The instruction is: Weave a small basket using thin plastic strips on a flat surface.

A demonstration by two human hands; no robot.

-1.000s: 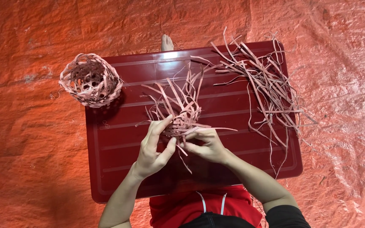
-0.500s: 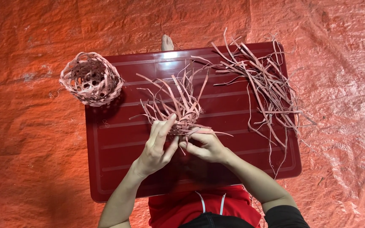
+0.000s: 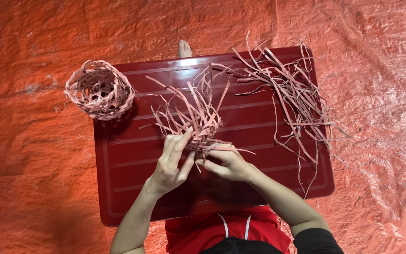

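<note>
An orange tarpaulin [image 3: 34, 188], crinkled, covers the floor in every direction. On it lies a dark red plastic lid [image 3: 132, 188] with raised lines, flat like a low bench, its near edge over the person's lap. A toe [image 3: 184, 48] shows past the far edge. The lid's near left part is bare. A finished woven basket [image 3: 99, 89] sits at the far left corner, half over the edge. A loose heap of pink strips [image 3: 292, 99] spreads across the right side, some trailing off. At the middle, the left hand [image 3: 172, 162] and right hand [image 3: 226, 162] both pinch the half-woven basket base [image 3: 203, 127], its strips fanning upward
</note>
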